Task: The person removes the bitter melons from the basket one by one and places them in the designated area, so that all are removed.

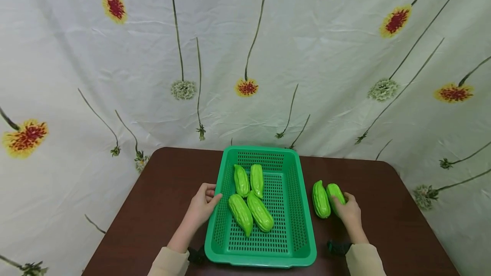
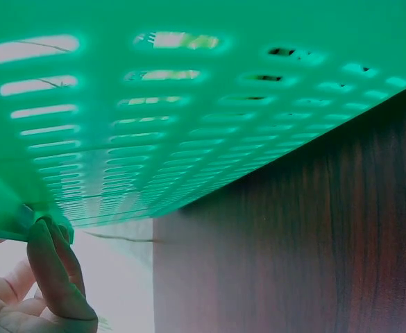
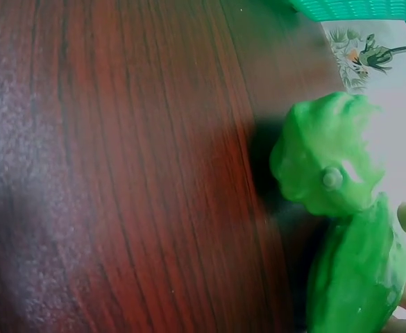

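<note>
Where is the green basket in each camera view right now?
Head: the green basket sits at centre bottom on the brown table, with the left hand holding its left rim.
Left wrist: the basket's slotted wall fills the upper part of the picture, seen from low down.
Right wrist: only a corner of the basket shows at the top right edge.
Shared landmark: the brown table top shows in all three.

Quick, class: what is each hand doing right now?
Left hand: holds the green basket's left rim.
Right hand: grips the outer bitter gourd on the table.
</note>
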{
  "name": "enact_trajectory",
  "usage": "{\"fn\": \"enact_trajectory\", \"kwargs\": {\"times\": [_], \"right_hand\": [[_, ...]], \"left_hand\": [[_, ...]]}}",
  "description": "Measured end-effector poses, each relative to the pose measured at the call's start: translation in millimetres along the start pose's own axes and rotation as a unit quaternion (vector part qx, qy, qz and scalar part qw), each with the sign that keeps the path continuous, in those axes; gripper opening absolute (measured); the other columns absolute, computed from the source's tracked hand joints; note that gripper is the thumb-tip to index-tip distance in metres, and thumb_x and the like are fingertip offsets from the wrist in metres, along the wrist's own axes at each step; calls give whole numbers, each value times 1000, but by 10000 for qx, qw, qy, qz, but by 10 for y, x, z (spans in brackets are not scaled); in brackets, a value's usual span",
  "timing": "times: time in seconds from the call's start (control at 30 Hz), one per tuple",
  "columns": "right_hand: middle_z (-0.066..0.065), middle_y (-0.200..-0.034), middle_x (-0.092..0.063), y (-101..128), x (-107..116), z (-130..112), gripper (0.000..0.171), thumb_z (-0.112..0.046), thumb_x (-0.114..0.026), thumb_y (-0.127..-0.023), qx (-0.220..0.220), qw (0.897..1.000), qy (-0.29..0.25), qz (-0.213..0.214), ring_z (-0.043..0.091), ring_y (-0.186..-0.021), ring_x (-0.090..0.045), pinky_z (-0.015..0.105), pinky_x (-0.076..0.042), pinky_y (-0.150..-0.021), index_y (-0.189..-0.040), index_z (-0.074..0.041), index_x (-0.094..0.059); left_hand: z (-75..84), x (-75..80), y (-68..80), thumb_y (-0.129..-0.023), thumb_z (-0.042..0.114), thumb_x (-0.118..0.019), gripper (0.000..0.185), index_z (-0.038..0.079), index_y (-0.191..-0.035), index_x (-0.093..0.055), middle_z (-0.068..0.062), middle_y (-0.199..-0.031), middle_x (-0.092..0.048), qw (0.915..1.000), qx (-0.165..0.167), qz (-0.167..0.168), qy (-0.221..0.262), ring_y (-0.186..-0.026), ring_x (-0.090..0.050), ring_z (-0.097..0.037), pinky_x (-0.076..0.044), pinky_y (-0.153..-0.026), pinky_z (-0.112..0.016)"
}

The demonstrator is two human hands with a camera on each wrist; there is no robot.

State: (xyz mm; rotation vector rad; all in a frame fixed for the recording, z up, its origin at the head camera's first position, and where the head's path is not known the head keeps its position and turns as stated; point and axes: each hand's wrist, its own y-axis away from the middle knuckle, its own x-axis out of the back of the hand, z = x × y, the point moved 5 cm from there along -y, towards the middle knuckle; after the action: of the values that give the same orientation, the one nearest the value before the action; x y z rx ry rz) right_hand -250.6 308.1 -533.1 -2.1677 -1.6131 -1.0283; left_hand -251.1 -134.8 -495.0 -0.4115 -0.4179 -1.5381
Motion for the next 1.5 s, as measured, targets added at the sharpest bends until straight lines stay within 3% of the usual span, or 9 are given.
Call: {"fn": "enact_trajectory", "kwargs": {"times": [0.43,0.73,0.97,1.13,1.5], "right_hand": [[40,-144,-31,0,-20,3,71,-33,-46,-102,37,10000,-83,7,55,-130,-35,62,-35,-104,-147,15,-22],[39,-141,-36,35,148,-174,71,-36,-45,-103,233,9996,-41,151,54,-128,-37,62,-35,-103,-149,13,-22],[33,-146,-36,147,311,-608,72,-44,-49,-102,853,9944,-341,519,47,-132,-37,61,-36,-104,-151,4,-28],[25,-150,-38,262,349,-1011,70,-46,-51,-101,1270,9892,-566,463,40,-139,-34,58,-33,-109,-152,-2,-31],[19,-147,-44,433,105,-1602,64,-38,-59,-99,1977,9761,-878,214,35,-137,-40,52,-36,-109,-149,-5,-37]], "left_hand": [[-3,33,3,-97,13,-63,35,-1,-127,-51,-15,-105,-57,9999,78,-2,-85,-84,-57,-19,-47,-67,-31],[17,53,-6,-97,12,-63,35,-2,-127,-51,-16,-105,-58,9999,86,-20,-62,-84,-57,-20,-48,-67,-31],[19,65,-8,-97,12,-63,35,-1,-127,-51,-16,-105,-58,9999,60,5,-80,-83,-57,-20,-47,-67,-31],[7,40,0,-97,12,-63,35,-2,-127,-51,-16,-104,-57,10000,65,-8,-46,-82,-57,-19,-47,-66,-31],[7,6,6,-97,11,-63,34,-2,-126,-51,-16,-103,-58,10000,-23,-8,23,-81,-56,-18,-47,-66,-31]]}}
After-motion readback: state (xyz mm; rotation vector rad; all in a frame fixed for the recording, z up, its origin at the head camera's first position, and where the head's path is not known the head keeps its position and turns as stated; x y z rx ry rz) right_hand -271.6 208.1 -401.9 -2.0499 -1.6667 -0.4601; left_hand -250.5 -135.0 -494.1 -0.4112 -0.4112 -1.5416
